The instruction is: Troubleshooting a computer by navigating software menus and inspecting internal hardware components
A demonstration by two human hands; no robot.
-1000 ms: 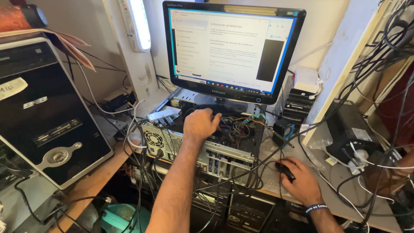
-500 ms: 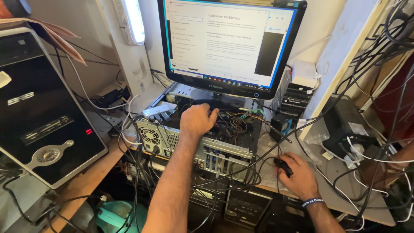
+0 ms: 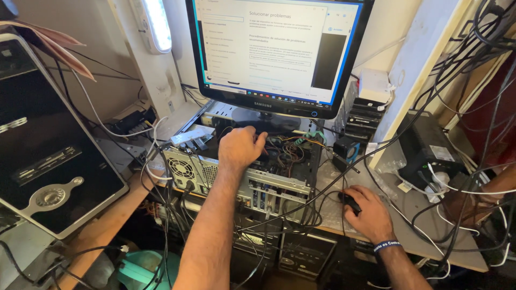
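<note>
The left hand (image 3: 240,149) reaches down into the open computer case (image 3: 236,177) lying on its side in the middle of the counter (image 3: 424,225), fingers curled among the tangle of coloured wires (image 3: 287,150) inside; whether its grip has closed on a wire or only rests there I cannot tell, since the fingertips are hidden. It sits in much the same spot in the case as a second ago, the forearm running up from the near edge just as before. The right hand (image 3: 371,215) lies palm-down over a small black mouse (image 3: 349,201) on the counter to the right of the case, fingers draped loosely over it rather than clenched, a blue wristband (image 3: 387,247) on the wrist. A second ago that hand sat a little lower and further right in view with the mouse showing beyond its fingers; now it covers more of the mouse. The view itself has dipped and drawn closer, so the monitor (image 3: 277,51) at the far side, lit with a white settings window, fills the top and is cut off by the edge, and the black tower (image 3: 48,156) at the left is seen only in part. Black cables (image 3: 462,80) hang thickly at the right over a dark box (image 3: 427,147).
</note>
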